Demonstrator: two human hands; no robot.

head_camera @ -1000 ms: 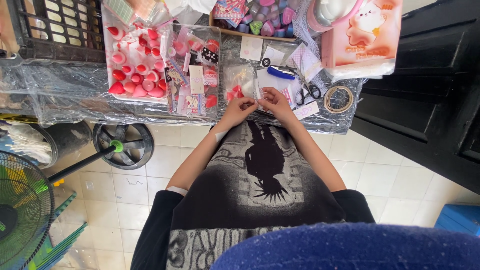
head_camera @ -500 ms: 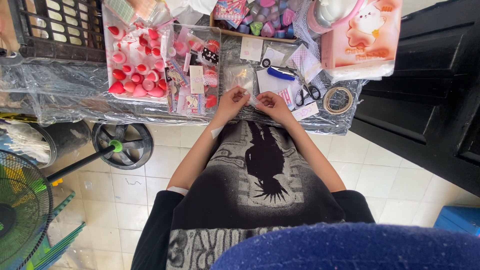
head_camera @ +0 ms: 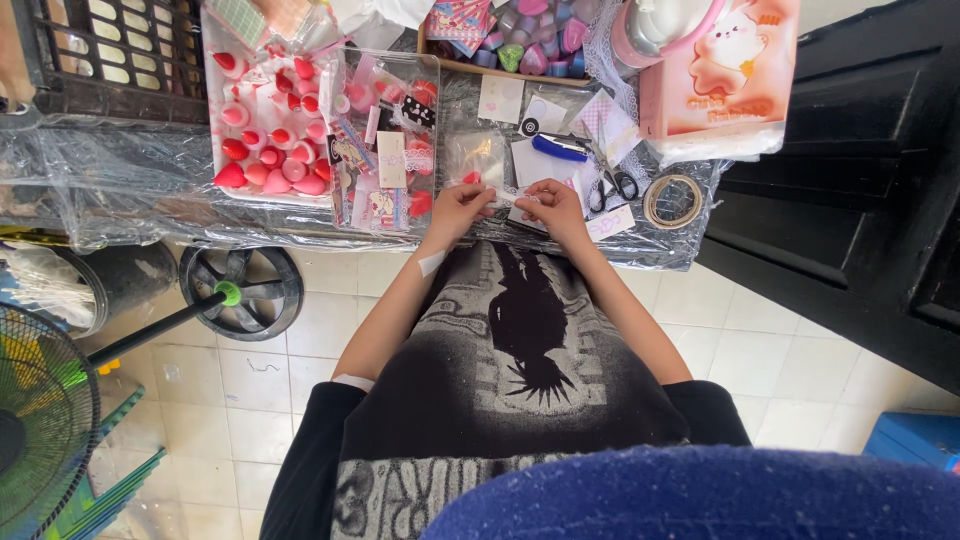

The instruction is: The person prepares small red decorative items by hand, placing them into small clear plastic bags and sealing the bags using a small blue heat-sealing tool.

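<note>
1. Head view: both hands meet at the near edge of the plastic-covered table [head_camera: 130, 190]. The left hand [head_camera: 458, 203] pinches a small red piece [head_camera: 470, 178]; the right hand [head_camera: 552, 204] pinches a small white card [head_camera: 527, 199], the two just beside each other.
2. Done: many red and pink pieces sit in the white tray [head_camera: 222, 120].
3. Left, I judge: this piece looks unpacked; scissors [head_camera: 612, 186] and the tape roll [head_camera: 672, 201] lie untouched.
</note>
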